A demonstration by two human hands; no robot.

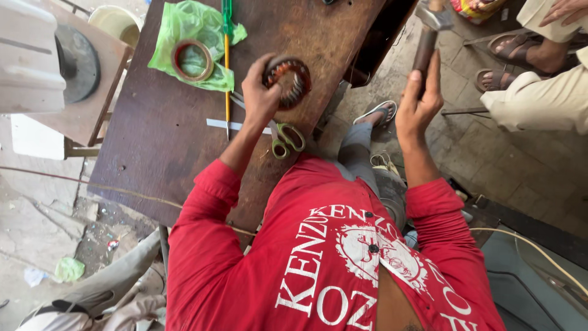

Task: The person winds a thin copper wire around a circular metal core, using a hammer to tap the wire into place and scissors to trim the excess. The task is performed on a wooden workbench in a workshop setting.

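The hammer (430, 24) head is blurred and cut off at the top edge, and another person's hand (565, 9) is cropped at the corner.

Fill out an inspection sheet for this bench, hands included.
Surface: dark wooden table, worn and scratched.
Job's things: wound copper stator ring held over the table; hammer raised off to the side.
Clutter: tape roll on a green plastic bag; green-handled screwdriver; green-handled scissors; white strip.
Grippers: left hand grips the stator ring; right hand grips the hammer handle.
Cables: thin cord across the ground, left; pale cable lower right.
Surroundings: paved ground; another person's sandalled feet top right; stool with dark disc left.
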